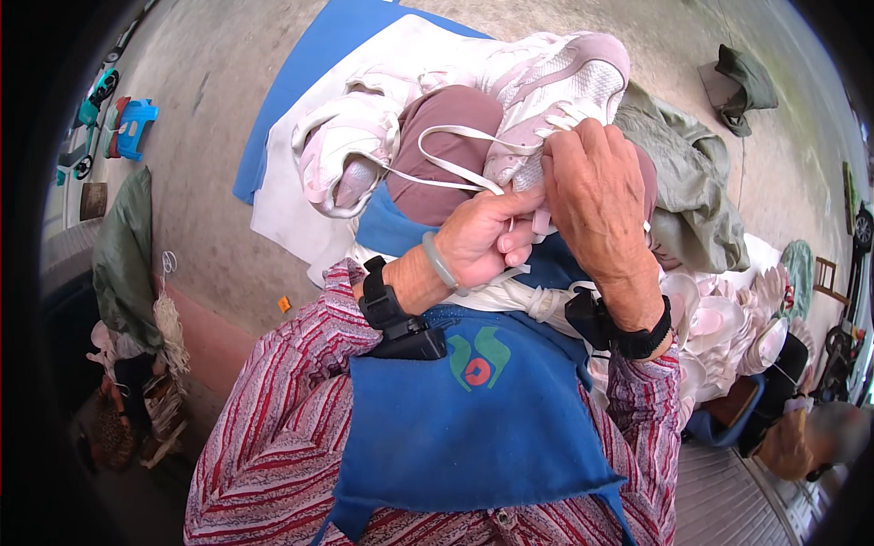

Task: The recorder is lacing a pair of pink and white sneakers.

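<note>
A white and pale-pink sneaker (pixel 583 75) lies across my lap, its toe pointing away and to the right. My left hand (pixel 482 238) is closed at its near end, thumb and fingers pinched on a white shoelace (pixel 443 166) that loops over to the left. Beside it, my right hand (pixel 596 196) curls over the lacing, fingers closed on the lace; its fingertips are partly hidden. A second matching sneaker (pixel 341 159) rests to the left, heel toward me. Below my hands, a bundle of white laces (pixel 546 308) lies across the blue apron (pixel 473 419).
Piles of pink-and-white shoe parts (pixel 715 323) stand at my right. Grey-green cloth (pixel 683 173) lies beyond my right hand. A green sack (pixel 127 255) and a blue stool (pixel 137 127) are on the left. White and blue sheets (pixel 282 196) spread under the sneakers.
</note>
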### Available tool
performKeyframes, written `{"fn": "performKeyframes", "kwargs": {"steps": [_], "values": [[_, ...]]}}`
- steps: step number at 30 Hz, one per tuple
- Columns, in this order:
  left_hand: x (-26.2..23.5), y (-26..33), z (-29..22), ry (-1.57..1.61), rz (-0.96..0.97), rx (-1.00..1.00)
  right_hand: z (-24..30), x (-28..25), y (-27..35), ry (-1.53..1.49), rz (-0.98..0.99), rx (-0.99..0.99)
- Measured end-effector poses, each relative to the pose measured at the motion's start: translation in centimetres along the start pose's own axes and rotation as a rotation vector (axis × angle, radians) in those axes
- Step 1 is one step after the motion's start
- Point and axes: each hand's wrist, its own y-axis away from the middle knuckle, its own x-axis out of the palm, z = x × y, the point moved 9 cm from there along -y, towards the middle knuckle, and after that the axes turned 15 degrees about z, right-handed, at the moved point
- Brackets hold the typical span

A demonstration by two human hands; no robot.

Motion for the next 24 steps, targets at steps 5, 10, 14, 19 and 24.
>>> {"fn": "performKeyframes", "kwargs": {"steps": [5, 10, 14, 19, 24], "values": [[0.6, 0.8, -0.7, -0.225, -0.055, -0.121, -0.5, -1.6, -0.1, -0.235, -0.123, 0.036], [0.4, 4.4, -4.1, -0.613, -0.137, -0.226, 1.6, -0.9, 0.1, -1.072, 0.09, 0.086], [1.4, 4.1, -5.7, -0.742, -0.163, -0.174, 9.1, -2.1, 1.6, -1.284, 0.381, -0.428], [4.9, 1.4, -5.0, -0.743, -0.041, -0.146, 15.5, -5.3, 3.9, -1.452, 0.349, -0.881], [6.0, 2.4, -7.0, -0.466, 0.115, 0.019, 13.6, -5.4, 4.8, -1.419, 0.399, -0.793]]}}
